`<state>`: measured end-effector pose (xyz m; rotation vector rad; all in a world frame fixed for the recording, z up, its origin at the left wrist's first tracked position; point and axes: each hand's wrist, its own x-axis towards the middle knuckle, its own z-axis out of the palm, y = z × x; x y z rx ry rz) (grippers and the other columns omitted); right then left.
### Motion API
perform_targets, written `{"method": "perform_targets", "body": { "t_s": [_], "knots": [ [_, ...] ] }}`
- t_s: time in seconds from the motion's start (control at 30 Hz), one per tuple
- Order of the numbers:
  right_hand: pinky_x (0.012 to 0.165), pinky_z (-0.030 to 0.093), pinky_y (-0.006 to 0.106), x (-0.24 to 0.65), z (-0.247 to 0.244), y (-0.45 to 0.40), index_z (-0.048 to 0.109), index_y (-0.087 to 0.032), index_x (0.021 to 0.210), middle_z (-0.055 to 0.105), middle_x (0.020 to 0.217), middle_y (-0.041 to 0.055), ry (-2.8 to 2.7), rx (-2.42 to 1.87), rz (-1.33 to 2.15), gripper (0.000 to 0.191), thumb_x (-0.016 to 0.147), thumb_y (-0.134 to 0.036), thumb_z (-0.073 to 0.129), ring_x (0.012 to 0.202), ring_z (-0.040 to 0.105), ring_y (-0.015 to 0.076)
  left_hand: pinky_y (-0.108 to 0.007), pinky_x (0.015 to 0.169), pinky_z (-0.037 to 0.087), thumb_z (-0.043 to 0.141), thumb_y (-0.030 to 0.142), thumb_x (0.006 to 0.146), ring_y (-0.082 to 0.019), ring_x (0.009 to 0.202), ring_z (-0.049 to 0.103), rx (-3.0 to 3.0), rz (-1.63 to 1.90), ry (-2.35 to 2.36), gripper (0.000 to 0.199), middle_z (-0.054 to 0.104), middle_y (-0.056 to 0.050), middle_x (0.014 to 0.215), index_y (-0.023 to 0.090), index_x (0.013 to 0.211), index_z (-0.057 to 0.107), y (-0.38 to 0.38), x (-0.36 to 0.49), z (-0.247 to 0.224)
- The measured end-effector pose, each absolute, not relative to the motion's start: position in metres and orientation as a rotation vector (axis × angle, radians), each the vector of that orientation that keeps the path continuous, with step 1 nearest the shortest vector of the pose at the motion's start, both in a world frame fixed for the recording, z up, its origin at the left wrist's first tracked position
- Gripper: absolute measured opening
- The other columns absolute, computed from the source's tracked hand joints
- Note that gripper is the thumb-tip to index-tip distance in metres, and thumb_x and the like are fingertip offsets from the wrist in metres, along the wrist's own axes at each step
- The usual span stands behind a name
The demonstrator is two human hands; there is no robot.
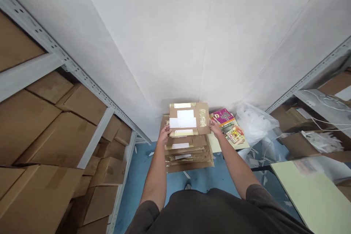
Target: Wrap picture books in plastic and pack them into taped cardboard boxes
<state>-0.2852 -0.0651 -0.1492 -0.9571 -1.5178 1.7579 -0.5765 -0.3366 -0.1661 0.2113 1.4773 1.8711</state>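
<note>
A flattened cardboard box [201, 120] with white labels and strips of tape is held between my two hands. My left hand [165, 134] grips its lower left corner, fingers closed on the edge. On the opposite side my right hand [215, 127] pinches the right edge. Beneath it lies a stack of flattened cardboard [189, 157], several layers deep, with labels and brown tape on some sheets. Whether the held piece rests on the stack or hovers just above it, I cannot tell. Colourful books [223, 117] lie close beside my right hand.
Shelving on the left is packed with cardboard boxes [59, 139]. A white plastic bag [255, 120] stands right of the books. A pale table [309, 190] juts in at lower right, near a right-hand shelf [315, 106]. A white wall [164, 44] rises ahead. Scraps litter the blue floor [139, 175].
</note>
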Motion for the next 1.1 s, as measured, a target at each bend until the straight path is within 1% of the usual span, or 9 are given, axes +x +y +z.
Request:
{"method": "perform_targets", "body": {
  "t_s": [0.17,0.23,0.3,0.47,0.67,0.77,0.83,1.0,1.1],
  "knots": [
    [0.075,0.053,0.034,-0.218,-0.125,-0.036,0.071,-0.023,0.114,0.078,0.101,0.0073,-1.376,-0.921,1.831,0.055,0.063,-0.04,0.083,0.091,0.069,0.0246,-0.024,0.065,0.047,0.095,0.027,0.053,-0.013,0.068,0.063,0.3,1.797,1.394,0.058,0.07,0.002,0.077,0.018,0.106,0.071,-0.279,-0.547,-0.141],
    [0.072,0.051,0.032,-0.179,-0.117,-0.022,0.07,-0.023,0.112,0.077,0.099,0.0065,-1.308,-0.937,1.827,0.055,0.061,-0.039,0.084,0.088,0.069,0.024,-0.023,0.064,0.047,0.096,0.027,0.052,-0.012,0.067,0.063,0.348,1.76,1.356,0.06,0.07,0.002,0.077,0.018,0.106,0.072,-0.249,-0.523,-0.132],
    [0.069,0.05,0.03,-0.132,-0.11,-0.007,0.069,-0.024,0.11,0.076,0.096,0.005,-1.23,-0.965,1.809,0.055,0.059,-0.037,0.086,0.085,0.068,0.0229,-0.025,0.067,0.05,0.098,0.029,0.05,-0.014,0.07,0.065,0.408,1.729,1.332,0.06,0.072,0.0,0.08,0.018,0.103,0.073,-0.214,-0.49,-0.124],
    [0.068,0.049,0.029,0.014,-0.096,0.024,0.069,-0.027,0.107,0.072,0.087,0.0006,-1.069,-1.015,1.686,0.051,0.059,-0.036,0.085,0.082,0.067,0.0214,-0.028,0.074,0.054,0.099,0.038,0.052,-0.018,0.08,0.071,0.579,1.57,1.302,0.056,0.078,-0.005,0.093,0.017,0.097,0.074,-0.108,-0.375,-0.107],
    [0.068,0.049,0.029,0.211,-0.093,0.03,0.069,-0.027,0.109,0.074,0.09,0.0014,-0.878,-1.106,1.47,0.052,0.061,-0.039,0.085,0.084,0.067,0.0217,-0.03,0.079,0.056,0.097,0.04,0.052,-0.02,0.084,0.073,0.749,1.333,1.213,0.059,0.079,-0.006,0.095,0.017,0.102,0.074,0.017,-0.193,-0.1],
    [0.072,0.052,0.033,0.297,-0.1,0.013,0.069,-0.026,0.111,0.074,0.092,0.0022,-0.798,-1.177,1.349,0.054,0.062,-0.043,0.084,0.088,0.067,0.0233,-0.03,0.078,0.056,0.095,0.037,0.055,-0.019,0.081,0.072,0.814,1.21,1.188,0.053,0.078,-0.005,0.087,0.017,0.099,0.075,0.058,-0.102,-0.105],
    [0.075,0.054,0.035,0.344,-0.11,-0.005,0.069,-0.026,0.113,0.073,0.09,0.0017,-0.74,-1.241,1.266,0.056,0.063,-0.046,0.083,0.088,0.067,0.0236,-0.03,0.076,0.055,0.094,0.036,0.055,-0.02,0.079,0.072,0.85,1.106,1.168,0.051,0.078,-0.005,0.085,0.017,0.099,0.075,0.077,-0.048,-0.11],
    [0.071,0.053,0.033,0.425,-0.154,-0.056,0.069,-0.025,0.112,0.07,0.08,-0.0001,-0.542,-1.398,1.066,0.059,0.062,-0.053,0.082,0.081,0.066,0.0222,-0.033,0.083,0.055,0.093,0.034,0.056,-0.025,0.095,0.073,0.999,0.847,1.026,0.05,0.08,-0.01,0.103,0.018,0.101,0.078,0.112,0.063,-0.137],
    [0.068,0.051,0.033,0.452,-0.185,-0.08,0.07,-0.023,0.109,0.068,0.076,-0.0004,-0.393,-1.497,0.944,0.06,0.059,-0.052,0.081,0.075,0.065,0.0214,-0.035,0.087,0.055,0.092,0.032,0.056,-0.026,0.097,0.073,1.038,0.716,0.994,0.047,0.08,-0.011,0.102,0.019,0.1,0.078,0.131,0.118,-0.167]
  ]
}}
